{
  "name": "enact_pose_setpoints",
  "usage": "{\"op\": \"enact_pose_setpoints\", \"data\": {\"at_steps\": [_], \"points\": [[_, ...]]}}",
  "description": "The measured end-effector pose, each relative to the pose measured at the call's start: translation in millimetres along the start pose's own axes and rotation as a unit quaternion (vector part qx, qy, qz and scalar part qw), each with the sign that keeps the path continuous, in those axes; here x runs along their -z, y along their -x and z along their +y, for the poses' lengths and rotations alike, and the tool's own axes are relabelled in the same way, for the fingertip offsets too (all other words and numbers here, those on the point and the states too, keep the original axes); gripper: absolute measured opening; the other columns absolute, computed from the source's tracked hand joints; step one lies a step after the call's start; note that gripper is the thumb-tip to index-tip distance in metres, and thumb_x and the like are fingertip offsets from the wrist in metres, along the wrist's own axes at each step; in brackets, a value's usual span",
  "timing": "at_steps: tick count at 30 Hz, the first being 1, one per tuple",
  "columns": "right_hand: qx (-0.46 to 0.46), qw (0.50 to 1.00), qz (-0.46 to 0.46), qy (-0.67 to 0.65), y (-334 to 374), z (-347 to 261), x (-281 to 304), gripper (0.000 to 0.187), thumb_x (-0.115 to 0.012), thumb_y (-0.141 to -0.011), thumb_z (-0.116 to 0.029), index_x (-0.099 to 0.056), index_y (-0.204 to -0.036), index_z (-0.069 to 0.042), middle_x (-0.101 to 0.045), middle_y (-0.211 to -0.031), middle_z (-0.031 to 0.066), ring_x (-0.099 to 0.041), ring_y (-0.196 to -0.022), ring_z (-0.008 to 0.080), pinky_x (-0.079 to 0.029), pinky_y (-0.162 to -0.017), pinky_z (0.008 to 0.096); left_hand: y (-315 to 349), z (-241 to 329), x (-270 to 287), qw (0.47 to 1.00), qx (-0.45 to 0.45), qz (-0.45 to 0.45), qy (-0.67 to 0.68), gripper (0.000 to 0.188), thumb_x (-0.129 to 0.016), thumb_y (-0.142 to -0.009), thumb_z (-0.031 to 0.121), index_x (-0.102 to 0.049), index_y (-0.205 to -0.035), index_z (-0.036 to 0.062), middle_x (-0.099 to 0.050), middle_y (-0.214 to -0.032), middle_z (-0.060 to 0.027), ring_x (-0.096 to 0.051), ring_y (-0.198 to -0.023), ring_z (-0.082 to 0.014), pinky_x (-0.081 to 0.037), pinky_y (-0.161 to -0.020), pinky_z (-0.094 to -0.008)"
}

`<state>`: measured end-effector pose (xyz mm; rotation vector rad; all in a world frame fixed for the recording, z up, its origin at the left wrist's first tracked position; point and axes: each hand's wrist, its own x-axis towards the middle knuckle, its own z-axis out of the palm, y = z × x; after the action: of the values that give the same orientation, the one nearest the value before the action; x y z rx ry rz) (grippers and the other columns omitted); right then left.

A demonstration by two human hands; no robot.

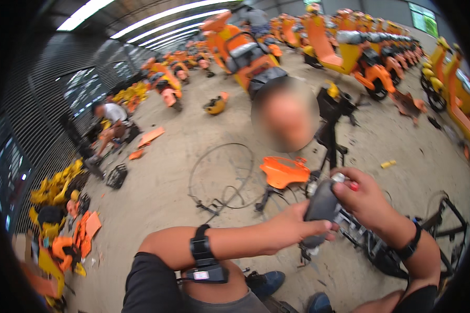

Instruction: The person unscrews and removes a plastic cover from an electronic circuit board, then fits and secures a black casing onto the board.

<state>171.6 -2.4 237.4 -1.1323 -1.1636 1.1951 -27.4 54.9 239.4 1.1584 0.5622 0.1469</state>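
My left hand (295, 227) is wrapped round the lower part of a dark grey, elongated, rounded object (321, 208), with the thumb across its front. At the object's upper, whitish end, my right hand (364, 195) has its fingers closed, and a small red piece (354, 185) shows beside them. Blur hides what kind of object it is. Both hands hold it tilted, in front of a stripped black scooter frame (384, 255). An orange body panel (284, 172) lies just beyond my left hand.
A thin black cable (193, 182) loops over the concrete floor. Yellow and orange panels (86, 232) are heaped at the left, near a crouching person (115, 117). Rows of orange scooters (344, 57) stand at the back. A yellow cylindrical piece (388, 164) lies on the right.
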Motion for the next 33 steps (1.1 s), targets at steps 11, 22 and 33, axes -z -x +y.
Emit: {"op": "enact_pose_setpoints", "data": {"at_steps": [11,22,33], "points": [[-0.005,0.999,-0.042,-0.032,0,5,10,0.046,-0.065,-0.095,-0.029,-0.056,-0.126,0.004,-0.06,-0.087,-0.0015,-0.049,-0.072,0.0028,-0.043,-0.063,0.0202,-6,5,-7,0.999,-0.027,0.026,-0.008,0.043,-0.063,-0.094,0.014,-0.046,-0.131,0.0008,-0.061,-0.124,-0.0136,-0.064,-0.111,-0.0241,-0.052,-0.097,-0.0372],[0.022,0.998,-0.059,-0.021,-3,18,7,0.037,-0.065,-0.095,-0.027,-0.059,-0.114,0.004,-0.066,-0.094,0.0036,-0.057,-0.084,0.0064,-0.049,-0.074,0.024,-3,1,-2,0.999,-0.005,0.013,-0.029,0.045,-0.062,-0.094,0.011,-0.046,-0.135,-0.0008,-0.059,-0.13,-0.0127,-0.061,-0.117,-0.0236,-0.049,-0.1,-0.0365],[-0.044,0.998,-0.055,-0.007,-1,15,7,0.045,-0.062,-0.097,-0.027,-0.057,-0.123,0.009,-0.067,-0.107,0.0124,-0.06,-0.099,0.0139,-0.049,-0.087,0.0292,-2,2,1,1.0,0.016,0.002,-0.014,0.044,-0.052,-0.101,0.023,-0.045,-0.136,-0.0024,-0.058,-0.132,-0.0158,-0.06,-0.118,-0.025,-0.05,-0.099,-0.0365]]}}
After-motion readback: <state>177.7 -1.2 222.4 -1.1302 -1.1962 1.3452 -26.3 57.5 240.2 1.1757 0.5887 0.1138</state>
